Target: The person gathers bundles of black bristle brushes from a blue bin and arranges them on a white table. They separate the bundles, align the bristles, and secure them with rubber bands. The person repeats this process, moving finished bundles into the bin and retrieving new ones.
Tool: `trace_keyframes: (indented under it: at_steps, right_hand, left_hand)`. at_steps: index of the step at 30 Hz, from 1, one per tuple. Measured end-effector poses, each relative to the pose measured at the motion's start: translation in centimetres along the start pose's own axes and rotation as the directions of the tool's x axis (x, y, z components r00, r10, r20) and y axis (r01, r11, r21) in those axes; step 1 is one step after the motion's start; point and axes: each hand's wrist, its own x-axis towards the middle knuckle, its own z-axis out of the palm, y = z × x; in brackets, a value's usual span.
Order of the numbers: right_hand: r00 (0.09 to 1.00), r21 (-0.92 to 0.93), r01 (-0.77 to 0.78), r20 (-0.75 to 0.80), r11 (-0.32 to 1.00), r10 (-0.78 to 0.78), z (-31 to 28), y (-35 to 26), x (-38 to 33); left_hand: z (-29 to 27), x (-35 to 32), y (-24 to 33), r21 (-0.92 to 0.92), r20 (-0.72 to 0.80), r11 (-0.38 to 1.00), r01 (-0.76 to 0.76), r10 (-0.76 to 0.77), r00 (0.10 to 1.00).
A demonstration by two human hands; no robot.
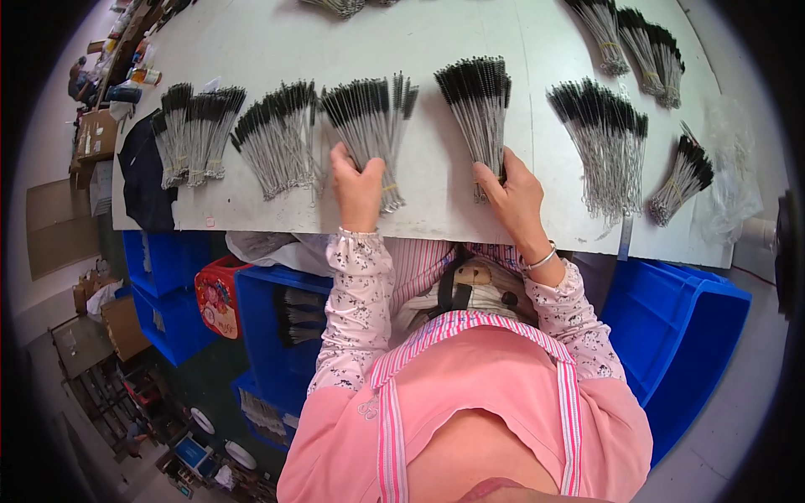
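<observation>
Left hand (358, 189) is down on a fanned bundle of thin wire brushes (369, 126), fingers curled over the wire stems near the yellow band at the bundle's lower end, black bristle tips pointing away from the person. Right hand (513, 197) is on a second bundle of wire brushes (480, 109), fingers closed around the bunched stems at its near end; whether it lifts or just presses, I cannot tell. Both bundles lie flat on the white counter (436, 210), close to its front edge, with a bare strip of counter between them.

Left of the left hand, 2 more fanned bundles: one (277, 134) just beside, another (197, 130) further along, next to a dark cloth (142, 180) draped over the counter's corner. Right of the right hand, a wide bundle (605, 138) sits near, and a smaller one (683, 176) lies beyond it beside crumpled clear plastic (734, 168). More bundles (637, 38) rest at the far right of the counter.

The person wears floral sleeve covers and a pink apron, with a silver bracelet (541, 258) on the right wrist. Under the counter, blue plastic bins: a big one (679, 335) at the right, another (281, 327) at the left with dark brushes inside, and a red tin (216, 295) beside it.
</observation>
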Motion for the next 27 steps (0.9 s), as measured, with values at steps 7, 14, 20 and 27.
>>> trace_keyframes:
  at_steps: [7,14,20,27]
  right_hand:
    - [0.933,0.709,-0.305,0.357,0.636,0.050,-1.7,1.5,-0.5]
    - [0.830,0.834,-0.551,0.552,0.034,-0.078,-2.3,-0.5,-3.5]
    - [0.699,0.633,-0.713,0.611,-0.301,-0.371,-1.1,-1.4,-5.6]
    - [0.639,0.640,-0.758,0.767,0.126,-0.058,-2.7,-2.7,-6.0]
  left_hand:
    - [0.2,0.1,3.2,0.696,-0.020,0.698,-0.170,0.256,0.966]
    - [2.1,-5.6,5.6,-0.348,0.457,0.889,0.299,-0.117,0.882]
    - [3.8,-7.2,6.2,-0.527,0.847,0.361,0.770,0.147,0.511]
    - [4.1,-7.0,5.2,-0.694,0.718,0.198,0.692,0.118,0.686]
